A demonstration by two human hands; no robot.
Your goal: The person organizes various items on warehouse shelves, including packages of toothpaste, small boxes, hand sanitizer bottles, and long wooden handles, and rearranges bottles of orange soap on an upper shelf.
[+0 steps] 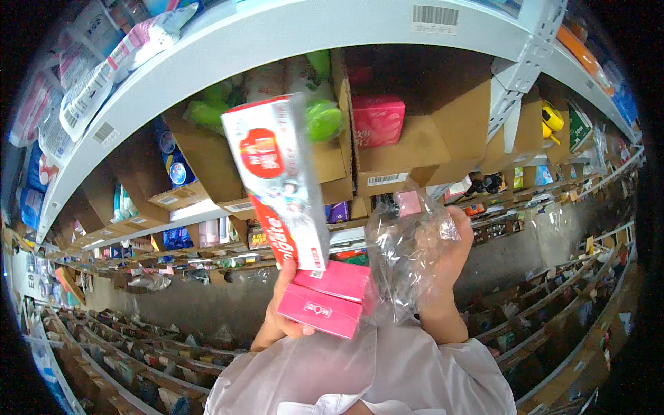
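My left hand (285,306) grips two pink cartons (321,308) set side by side, at chest height. Together with them it holds a tall Colgate toothpaste carton (282,192), white and red, which rises above my thumb with a slight tilt. Crumpled clear plastic wrap (397,259) hangs from my right hand (451,254), covering part of the palm and fingers. A small pink patch (409,203) shows at the top of the wrap; whether it is inside or behind cannot be told. Ahead, a similar pink carton (378,121) sits in an open cardboard bin (430,150).
A white metal shelf beam (332,31) curves overhead, joined to a perforated upright (524,72) at right. Green-capped bottles (322,120) stand in the neighbouring bin. Packaged wipes (93,93) overhang the upper shelf at left. More racks (550,311) line the aisle floor (223,301) behind.
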